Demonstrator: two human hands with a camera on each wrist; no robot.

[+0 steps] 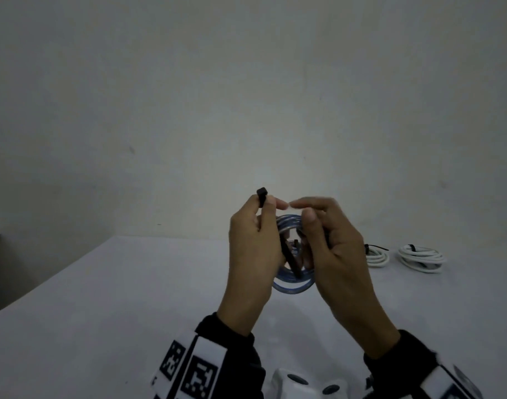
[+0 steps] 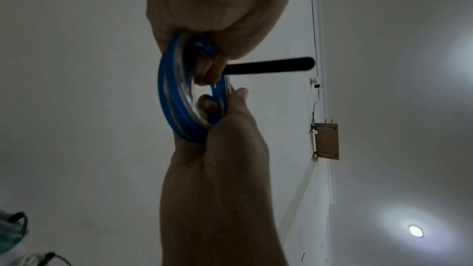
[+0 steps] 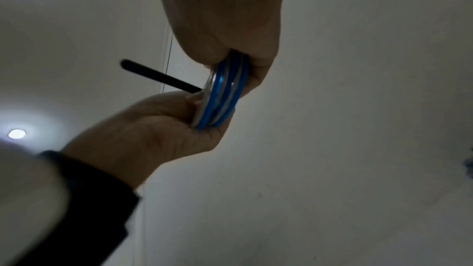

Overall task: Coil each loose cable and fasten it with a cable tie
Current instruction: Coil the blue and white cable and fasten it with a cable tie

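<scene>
Both hands hold a coiled blue cable [image 1: 292,283] upright above the white table [image 1: 102,298]. My left hand [image 1: 271,204] pinches a black cable tie [image 1: 262,194] just below its head, which sticks up past the fingers. The strap runs down through the coil's opening. My right hand [image 1: 307,211] grips the coil's right side with curled fingers, thumb in front. In the left wrist view the tie [image 2: 268,65] juts sideways from the fingers beside the coil [image 2: 169,88]. The right wrist view shows the coil [image 3: 222,92] clamped between both hands, with the tie [image 3: 158,77] pointing up-left.
Two white coiled cables [image 1: 376,256] [image 1: 422,257], each bound with a black tie, lie on the table to the right of my hands. The table's left edge runs diagonally at the left. A plain wall stands behind.
</scene>
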